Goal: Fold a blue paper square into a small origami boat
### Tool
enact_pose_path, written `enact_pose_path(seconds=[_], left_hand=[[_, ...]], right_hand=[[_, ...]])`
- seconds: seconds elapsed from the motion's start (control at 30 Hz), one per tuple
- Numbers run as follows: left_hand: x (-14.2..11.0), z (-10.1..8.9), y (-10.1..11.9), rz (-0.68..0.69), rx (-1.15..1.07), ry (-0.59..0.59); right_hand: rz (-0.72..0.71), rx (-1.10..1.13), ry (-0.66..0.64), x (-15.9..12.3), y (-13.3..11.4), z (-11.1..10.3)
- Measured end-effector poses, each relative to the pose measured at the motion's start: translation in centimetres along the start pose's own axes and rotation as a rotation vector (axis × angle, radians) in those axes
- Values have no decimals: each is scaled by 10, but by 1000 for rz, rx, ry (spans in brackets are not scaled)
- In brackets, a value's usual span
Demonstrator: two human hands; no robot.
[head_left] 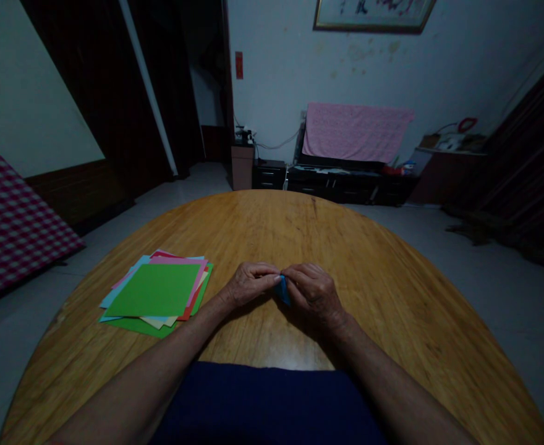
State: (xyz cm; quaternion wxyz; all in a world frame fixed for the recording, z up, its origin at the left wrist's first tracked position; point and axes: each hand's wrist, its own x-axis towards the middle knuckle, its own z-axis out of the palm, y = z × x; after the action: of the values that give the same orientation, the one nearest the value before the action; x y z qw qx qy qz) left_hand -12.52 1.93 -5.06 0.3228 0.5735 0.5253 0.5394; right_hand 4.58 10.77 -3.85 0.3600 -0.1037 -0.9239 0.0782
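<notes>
Left hand [251,284] and right hand [313,293] curled nearly shut, fingertips meeting on a small piece of blue origami paper [283,290], apparently folded, pinched between them above the round wooden table [369,259]. Exact shape of the fold hidden behind the fingers. Just beside the left hand, a loose pile of square coloured paper sheets [156,293], green on top, flat on the tabletop, touching neither hand.

The left forearm [146,374] and right forearm [392,383] are extended forward and angled inward; the left hand [251,284] is held curled, turned toward the right; the right hand [313,293] is arched over from the opposite side; the fingertips [275,275] of both hands are pressed closely together in a pinch.
</notes>
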Motion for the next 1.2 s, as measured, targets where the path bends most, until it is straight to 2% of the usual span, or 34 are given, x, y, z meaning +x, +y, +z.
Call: enact_pose_path(seconds=[0.17,0.37,0.53,0.7,0.9,1.2], left_hand=[[-1,1,2,-35,-36,-24],[-2,4,3,-78,-48,6],[-2,6,7,-73,10,27],[-1,5,10,-45,69,25],[0,4,13,37,144,18],[1,3,8,88,266,39]], right_hand=[[5,27,-24,1,-2,-1],[101,75,79,2,-3,1],[125,66,84,2,-4,3],[191,144,144,2,-5,6],[226,191,90,3,-5,5],[302,305,4,4,-7,3]])
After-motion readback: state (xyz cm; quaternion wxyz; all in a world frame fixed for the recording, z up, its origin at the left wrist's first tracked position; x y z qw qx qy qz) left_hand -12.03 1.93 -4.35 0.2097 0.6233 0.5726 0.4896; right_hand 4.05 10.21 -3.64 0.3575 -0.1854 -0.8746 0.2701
